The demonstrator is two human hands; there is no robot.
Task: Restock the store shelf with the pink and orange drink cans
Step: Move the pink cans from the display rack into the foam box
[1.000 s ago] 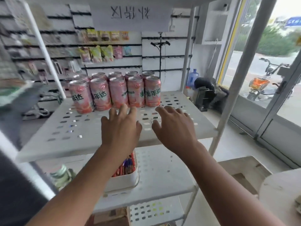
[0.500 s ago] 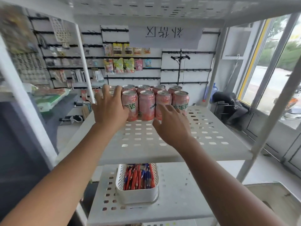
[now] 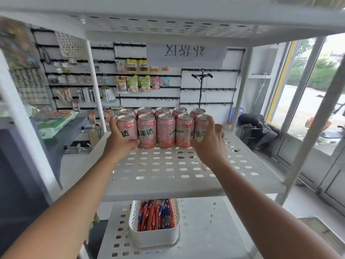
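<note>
A view from a head-worn camera looked down two bare forearms reaching into a white metal rack in a small shop. On the middle shelf (image 3: 168, 171), a white panel punched with oval holes, stood a block of pink drink cans (image 3: 165, 130), upright and touching, in two rows of five towards the back of the shelf.

The left hand (image 3: 119, 141) gripped the front-left can (image 3: 127, 130). Its fingers curled round the can's outer side and its thumb lay across the lower front. The right hand (image 3: 209, 143) gripped the front-right can (image 3: 200, 128) in the same way, fingers wrapped round the far side, so that the two hands bracketed the front row from either end.

The labels were pink with pale fruit artwork and green lettering. One can in the front row read "MIRINDA", and others showed parts of the Chinese name "美年达".

On the lower shelf (image 3: 205, 230) sat a white slotted basket (image 3: 155, 238) full of red and blue pens (image 3: 155, 215). A paper sign (image 3: 186, 51) hung from the top shelf (image 3: 168, 25). Its three handwritten Chinese characters showed through in reverse and could not be read with certainty.

Bright snack packets (image 3: 133, 84) hung on hooks on the white wall behind, their printing too small to make out. Glass doors (image 3: 308, 101) stood at the right.
</note>
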